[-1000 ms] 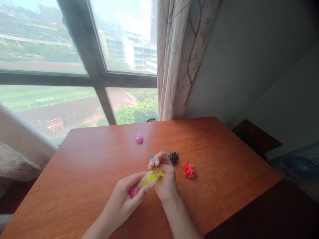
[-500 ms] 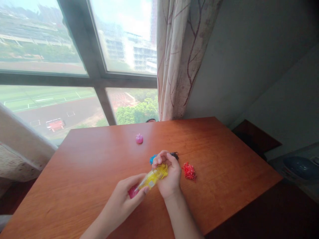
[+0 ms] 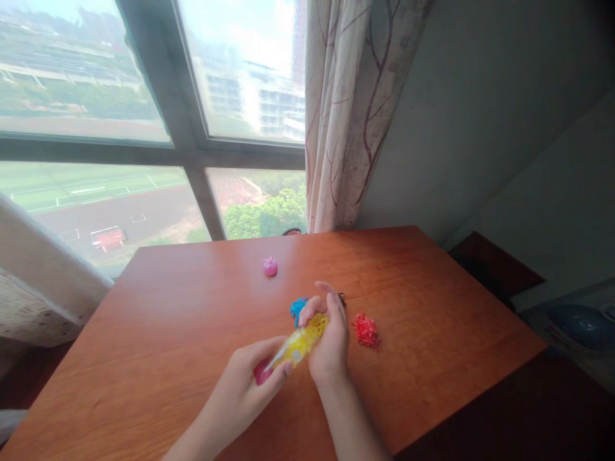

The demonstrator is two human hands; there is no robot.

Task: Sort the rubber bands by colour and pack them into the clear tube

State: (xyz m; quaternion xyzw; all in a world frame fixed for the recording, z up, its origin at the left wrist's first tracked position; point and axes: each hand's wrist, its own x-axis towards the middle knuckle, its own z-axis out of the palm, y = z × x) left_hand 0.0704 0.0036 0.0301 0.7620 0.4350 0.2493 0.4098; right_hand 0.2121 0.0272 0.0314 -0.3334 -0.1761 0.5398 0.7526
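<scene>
My left hand (image 3: 250, 378) grips a clear plastic container (image 3: 294, 349) by its pink end, and the container is tilted up toward the right. Yellow rubber bands (image 3: 317, 325) show through its wall and gather at its upper end. Around that end curls my right hand (image 3: 331, 342), its fingers bent over the yellow bands. Just beyond these fingers lies a pile of blue rubber bands (image 3: 298, 310). A dark pile (image 3: 341, 298) is mostly hidden behind the right hand. To the right of that hand is a pile of red rubber bands (image 3: 366, 331).
A small round pink cap (image 3: 270, 266) sits near the back of the brown wooden table (image 3: 192, 307). Behind the table are a window (image 3: 192, 153) and a patterned curtain (image 3: 341, 115). The table's right edge borders a dark area.
The right hand's fingers have shifted, with one now lifted. More of the blue pile shows and less of the dark one. The container stays in the left hand, moved slightly right.
</scene>
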